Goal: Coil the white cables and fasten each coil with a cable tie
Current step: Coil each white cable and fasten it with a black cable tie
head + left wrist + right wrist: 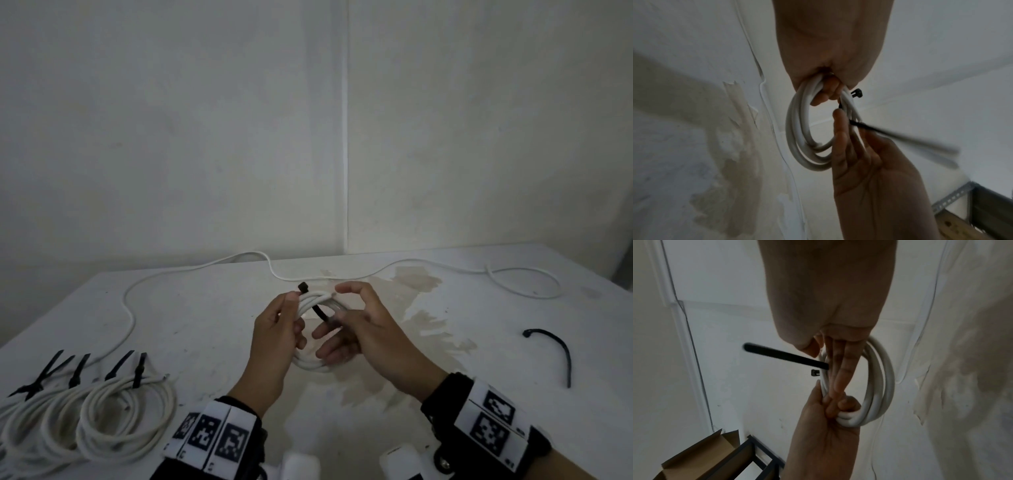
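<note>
At the far left of the surface (pixel 212 308) lie three finished coils (pixel 85 418), each with a black tie standing up from it. A loose white cable (pixel 130 301) runs from behind them along the back edge.

In the middle, above the surface, the left hand (pixel 274 329) grips the current coil (pixel 315 301) on its left side, fingers curled through the ring and thumb on top. A black cable tie (pixel 320 310) crosses the bundle; its square head (pixel 302 286) sticks out just beyond the left thumb, and its strap runs down and rightward through the ring.

The right hand (pixel 356 329) is just beside, on the coil's right, pinching the strap's tail between thumb and fingers, the forefinger lifted loose above the coil. In the wrist views the free tail points away from the head, so it must likely be bent back toward the left thumb to be threaded; the right hand has it.

Far right, a spare tie (pixel 561 353) lies curved on the surface.
</note>
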`<state>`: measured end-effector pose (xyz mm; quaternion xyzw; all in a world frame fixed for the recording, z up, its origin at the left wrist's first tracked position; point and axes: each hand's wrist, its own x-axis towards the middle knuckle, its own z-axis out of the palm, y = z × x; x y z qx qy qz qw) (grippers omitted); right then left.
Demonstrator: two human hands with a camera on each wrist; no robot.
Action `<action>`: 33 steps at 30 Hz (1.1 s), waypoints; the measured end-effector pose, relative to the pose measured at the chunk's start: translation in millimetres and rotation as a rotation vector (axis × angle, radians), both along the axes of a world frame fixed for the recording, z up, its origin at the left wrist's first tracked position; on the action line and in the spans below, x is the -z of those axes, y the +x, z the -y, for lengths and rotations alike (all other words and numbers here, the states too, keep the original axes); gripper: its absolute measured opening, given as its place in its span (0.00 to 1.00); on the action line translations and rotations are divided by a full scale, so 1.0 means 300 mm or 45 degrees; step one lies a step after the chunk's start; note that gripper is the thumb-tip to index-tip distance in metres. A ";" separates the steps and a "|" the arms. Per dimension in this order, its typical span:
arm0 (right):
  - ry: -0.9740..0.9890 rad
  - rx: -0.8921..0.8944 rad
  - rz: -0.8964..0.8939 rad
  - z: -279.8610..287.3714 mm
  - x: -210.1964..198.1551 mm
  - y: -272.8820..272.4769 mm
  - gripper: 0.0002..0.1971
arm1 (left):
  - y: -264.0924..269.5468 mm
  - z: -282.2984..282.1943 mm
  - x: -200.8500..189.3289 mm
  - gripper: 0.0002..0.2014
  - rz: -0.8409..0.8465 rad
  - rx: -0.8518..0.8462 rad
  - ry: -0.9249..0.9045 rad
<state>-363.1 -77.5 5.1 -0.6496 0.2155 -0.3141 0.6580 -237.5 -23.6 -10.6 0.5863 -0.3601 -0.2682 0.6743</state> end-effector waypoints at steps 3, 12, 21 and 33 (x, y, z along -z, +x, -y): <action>-0.165 -0.087 -0.009 0.005 0.004 -0.022 0.15 | 0.017 0.003 -0.004 0.14 -0.112 -0.007 -0.014; -0.718 0.116 0.039 -0.007 0.026 0.005 0.08 | 0.002 0.005 0.007 0.13 -0.148 0.075 -0.033; -0.497 0.227 -0.025 0.002 0.013 0.025 0.13 | -0.016 -0.005 0.005 0.19 -0.173 0.056 0.022; -0.542 0.284 -0.153 0.003 0.007 0.036 0.18 | -0.030 -0.013 -0.018 0.14 -0.277 0.023 0.029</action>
